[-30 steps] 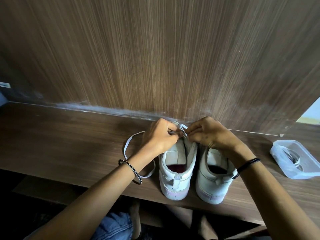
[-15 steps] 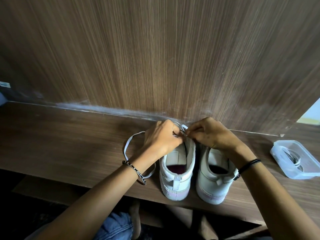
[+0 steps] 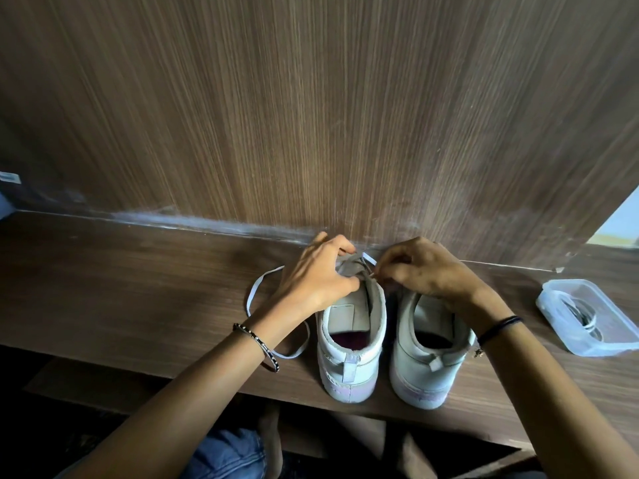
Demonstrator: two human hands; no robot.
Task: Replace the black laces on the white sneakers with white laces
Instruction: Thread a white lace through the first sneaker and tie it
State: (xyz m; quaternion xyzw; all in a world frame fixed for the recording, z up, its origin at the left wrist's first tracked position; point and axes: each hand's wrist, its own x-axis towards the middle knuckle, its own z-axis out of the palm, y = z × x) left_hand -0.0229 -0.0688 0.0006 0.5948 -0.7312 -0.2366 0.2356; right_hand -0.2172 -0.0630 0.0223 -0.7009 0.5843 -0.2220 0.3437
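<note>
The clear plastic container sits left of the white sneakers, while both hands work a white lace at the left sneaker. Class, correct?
No, not left: in the head view the clear plastic container sits right of the white sneakers, while left hand and right hand work a white lace at the left sneaker.

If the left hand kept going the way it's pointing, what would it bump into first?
Probably the wooden wall just behind the left sneaker; the left hand points forward at it, though depth is unclear.
</note>
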